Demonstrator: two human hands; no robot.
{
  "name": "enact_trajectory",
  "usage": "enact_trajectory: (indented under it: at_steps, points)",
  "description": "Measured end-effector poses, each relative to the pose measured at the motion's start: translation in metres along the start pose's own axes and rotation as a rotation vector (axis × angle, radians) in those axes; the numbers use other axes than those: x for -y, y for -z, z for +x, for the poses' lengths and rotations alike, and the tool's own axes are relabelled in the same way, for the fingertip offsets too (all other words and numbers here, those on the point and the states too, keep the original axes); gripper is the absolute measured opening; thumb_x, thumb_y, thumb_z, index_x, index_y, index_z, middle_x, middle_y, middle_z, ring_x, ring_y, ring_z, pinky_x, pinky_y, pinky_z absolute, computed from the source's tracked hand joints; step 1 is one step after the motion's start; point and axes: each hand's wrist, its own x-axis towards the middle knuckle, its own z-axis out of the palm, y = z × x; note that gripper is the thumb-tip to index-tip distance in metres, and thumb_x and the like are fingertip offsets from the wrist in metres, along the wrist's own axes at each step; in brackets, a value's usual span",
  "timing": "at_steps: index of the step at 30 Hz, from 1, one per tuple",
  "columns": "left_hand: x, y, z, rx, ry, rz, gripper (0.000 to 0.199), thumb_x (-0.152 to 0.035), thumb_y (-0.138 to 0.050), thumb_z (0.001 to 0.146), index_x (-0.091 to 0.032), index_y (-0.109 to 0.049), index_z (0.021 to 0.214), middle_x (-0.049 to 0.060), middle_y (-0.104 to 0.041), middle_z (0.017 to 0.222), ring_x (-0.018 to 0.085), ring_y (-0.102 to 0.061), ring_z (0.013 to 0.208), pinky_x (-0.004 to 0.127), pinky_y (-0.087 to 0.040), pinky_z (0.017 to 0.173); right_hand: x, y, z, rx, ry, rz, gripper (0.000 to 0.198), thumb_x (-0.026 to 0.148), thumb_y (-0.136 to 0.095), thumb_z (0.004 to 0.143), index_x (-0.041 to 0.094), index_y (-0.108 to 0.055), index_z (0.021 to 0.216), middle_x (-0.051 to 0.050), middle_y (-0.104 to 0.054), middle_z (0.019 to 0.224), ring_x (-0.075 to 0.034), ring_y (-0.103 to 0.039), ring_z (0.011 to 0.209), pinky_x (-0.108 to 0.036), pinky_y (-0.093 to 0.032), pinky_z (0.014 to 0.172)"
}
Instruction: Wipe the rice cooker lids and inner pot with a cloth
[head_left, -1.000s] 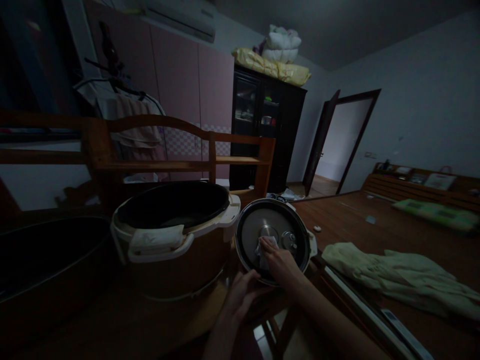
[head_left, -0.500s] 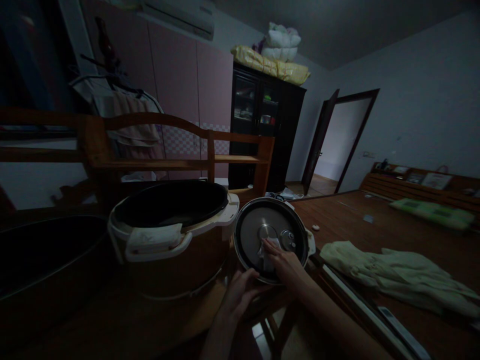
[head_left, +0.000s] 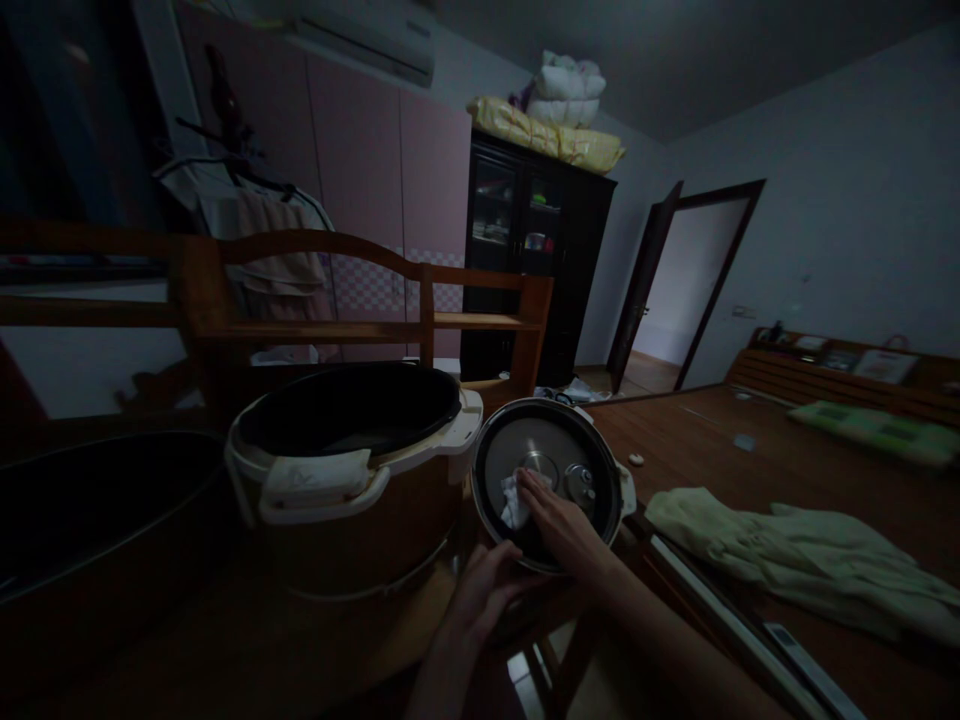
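A round pressure cooker lid (head_left: pixel 495 455) shows its grey metal inner face, with a dark ring around the edge and a small round valve fitting (head_left: pixel 580 484) on the right. My right hand (head_left: pixel 553 515) presses a crumpled white cloth (head_left: pixel 514 503) against the lid, just below its centre; the fingers are bunched over the cloth. At the near rim, my left hand (head_left: pixel 486 583) grips the lid's edge, its thumb on top and the other fingers partly hidden beneath. Left of the lid stands the cooker body (head_left: pixel 352 545), uncovered, with a black inside and white handles.
A dark pot (head_left: pixel 97 540) stands at the far left. Wooden rails (head_left: pixel 315 328) rise behind the cooker. On the right, a pale green garment (head_left: pixel 780 545) lies on a brown wooden surface (head_left: pixel 697 450), near a long light strip (head_left: pixel 814 672).
My right hand has slid the cloth a little to the left across the lid. My left hand keeps its grip on the rim. The whole view has shifted slightly.
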Motion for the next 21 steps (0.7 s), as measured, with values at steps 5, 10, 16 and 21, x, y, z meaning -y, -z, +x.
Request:
enact_trajectory:
  at_steps: [5,10,16,21]
  points:
    - [0.002,0.002,0.001,0.011,-0.006,-0.003,0.017,0.0,-0.065,0.068,-0.014,-0.055,0.069,0.004,-0.068,0.074,0.021,-0.067,0.079,0.056,-0.056,0.082,0.002,0.005,0.024,-0.014,-0.063,-0.096,0.063,-0.004,-0.034,0.081,0.006,-0.037,0.143,-0.018,-0.032,0.152,-0.022,-0.027,0.142,-0.035,-0.04,0.108]
    - [0.003,0.004,0.004,0.008,-0.011,-0.018,0.018,-0.001,-0.066,0.069,-0.013,-0.053,0.065,0.003,-0.067,0.072,0.018,-0.066,0.076,0.052,-0.058,0.081,-0.017,0.008,0.04,-0.035,-0.181,-0.146,0.058,-0.005,-0.031,0.083,0.005,-0.041,0.14,-0.02,-0.038,0.148,-0.021,-0.035,0.138,-0.033,-0.044,0.103]
    - [0.004,0.004,0.004,0.001,-0.026,-0.008,0.022,-0.001,-0.067,0.07,-0.013,-0.051,0.062,0.002,-0.065,0.066,0.016,-0.065,0.074,0.05,-0.059,0.08,-0.036,0.015,0.032,-0.008,-0.299,-0.06,0.06,-0.003,-0.036,0.081,0.011,-0.045,0.138,-0.015,-0.045,0.145,-0.02,-0.048,0.13,-0.029,-0.044,0.102]
    - [0.002,0.002,0.001,0.001,-0.013,0.012,0.02,-0.002,-0.067,0.07,-0.013,-0.052,0.064,0.003,-0.066,0.07,0.018,-0.066,0.076,0.051,-0.059,0.079,-0.034,0.017,0.025,0.005,-0.405,-0.047,0.053,0.0,-0.035,0.084,0.011,-0.053,0.132,-0.016,-0.047,0.143,-0.022,-0.056,0.121,-0.03,-0.045,0.099]
